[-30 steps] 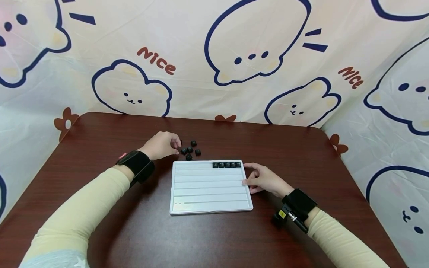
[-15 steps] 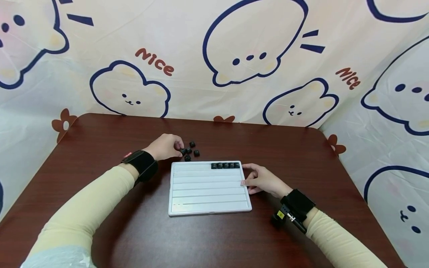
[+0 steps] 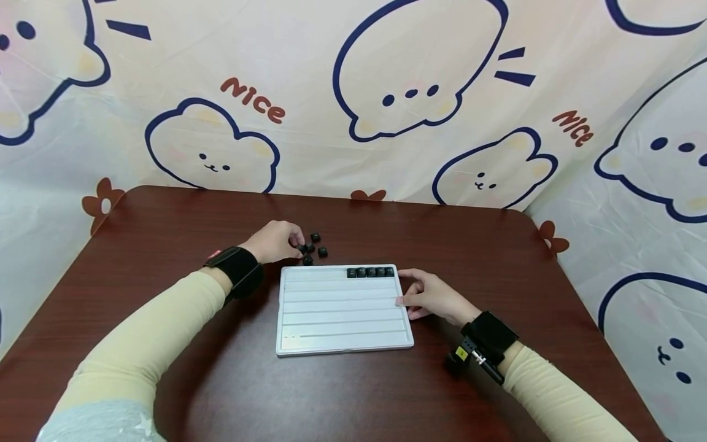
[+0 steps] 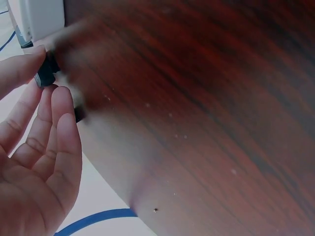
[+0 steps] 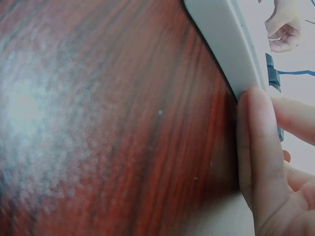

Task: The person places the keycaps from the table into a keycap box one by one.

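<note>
My left hand (image 3: 274, 241) pinches a black keycap (image 4: 45, 73) between thumb and fingertips, at the left side of a loose group on the table. Several other keycaps lie around it, one of them (image 3: 323, 252) at the right of the group and another (image 3: 307, 260) close behind the tray's back edge. In front of them lies a flat white tray (image 3: 345, 310) with raised ridges across it. A row of several black keycaps (image 3: 370, 272) stands in its back right corner. My right hand (image 3: 433, 298) holds the tray's right edge, thumb and fingertips against its rim.
The dark brown wooden table (image 3: 232, 393) reaches back to a cartoon-printed cloth (image 3: 315, 153), which also hangs at both sides. Black straps with cameras sit on both wrists, the right one (image 3: 490, 337) near the table surface.
My left hand has moved slightly right and closed in on the leftmost loose keycap. My right hand stays at the tray's edge. The whole head view has shifted a little.
</note>
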`<state>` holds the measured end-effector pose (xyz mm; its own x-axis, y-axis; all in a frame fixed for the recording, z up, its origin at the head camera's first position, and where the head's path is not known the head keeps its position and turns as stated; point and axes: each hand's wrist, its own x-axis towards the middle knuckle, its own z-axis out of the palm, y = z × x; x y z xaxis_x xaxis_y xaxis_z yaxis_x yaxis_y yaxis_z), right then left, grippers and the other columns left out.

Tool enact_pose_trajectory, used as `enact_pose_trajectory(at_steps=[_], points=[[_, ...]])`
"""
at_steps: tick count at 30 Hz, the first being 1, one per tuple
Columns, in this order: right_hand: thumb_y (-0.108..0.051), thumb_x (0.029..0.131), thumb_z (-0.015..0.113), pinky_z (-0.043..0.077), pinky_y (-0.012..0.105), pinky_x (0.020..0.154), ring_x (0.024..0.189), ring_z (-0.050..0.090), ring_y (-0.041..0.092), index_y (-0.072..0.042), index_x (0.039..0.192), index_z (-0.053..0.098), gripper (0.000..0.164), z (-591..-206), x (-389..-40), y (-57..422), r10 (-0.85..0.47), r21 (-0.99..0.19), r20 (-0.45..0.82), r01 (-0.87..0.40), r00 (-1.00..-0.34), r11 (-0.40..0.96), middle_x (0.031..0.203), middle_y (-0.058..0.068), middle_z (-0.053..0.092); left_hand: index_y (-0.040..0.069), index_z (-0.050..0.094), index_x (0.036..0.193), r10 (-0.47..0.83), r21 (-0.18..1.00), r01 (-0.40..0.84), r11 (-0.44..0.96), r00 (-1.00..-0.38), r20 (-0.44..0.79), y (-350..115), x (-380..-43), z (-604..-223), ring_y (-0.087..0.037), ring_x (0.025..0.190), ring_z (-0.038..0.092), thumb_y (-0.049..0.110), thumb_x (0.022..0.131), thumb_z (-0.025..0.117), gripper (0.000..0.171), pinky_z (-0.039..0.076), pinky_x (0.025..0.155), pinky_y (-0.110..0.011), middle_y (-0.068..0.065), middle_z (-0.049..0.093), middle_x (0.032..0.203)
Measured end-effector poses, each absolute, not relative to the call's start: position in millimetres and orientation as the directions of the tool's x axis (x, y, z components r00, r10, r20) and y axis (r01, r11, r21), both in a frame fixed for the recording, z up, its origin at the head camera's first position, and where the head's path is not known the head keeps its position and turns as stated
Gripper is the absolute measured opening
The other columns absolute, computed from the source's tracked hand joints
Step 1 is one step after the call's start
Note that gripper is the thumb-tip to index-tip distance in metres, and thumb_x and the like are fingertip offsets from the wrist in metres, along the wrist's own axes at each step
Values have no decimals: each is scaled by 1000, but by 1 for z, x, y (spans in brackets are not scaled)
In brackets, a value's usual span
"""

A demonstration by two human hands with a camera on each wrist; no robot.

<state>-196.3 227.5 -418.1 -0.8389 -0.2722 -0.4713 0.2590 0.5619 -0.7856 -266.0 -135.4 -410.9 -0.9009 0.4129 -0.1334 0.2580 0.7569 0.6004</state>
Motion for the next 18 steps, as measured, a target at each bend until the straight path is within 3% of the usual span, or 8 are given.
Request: enact_pose_trajectory(at_steps=[11, 18], points=[[-6, 93, 76, 59, 31, 63, 67, 65, 17, 0, 154, 38, 72, -419, -198, 228, -271, -787, -473, 265, -838, 557, 88, 13, 64, 2, 72, 106, 427, 628, 259, 734, -895, -128, -139, -265, -411, -29, 101, 60, -4, 89, 75, 18, 51, 91, -43, -13, 68, 104], [-6, 93, 76, 59, 31, 63, 67, 64, 17, 0, 154, 37, 73, -420, -197, 229, -276, -791, -472, 265, -837, 552, 88, 13, 63, 2, 74, 102, 433, 645, 256, 720, -892, -129, -143, -263, -409, -30, 102, 59, -16, 87, 61, 27, 52, 92, -43, -13, 69, 105]])
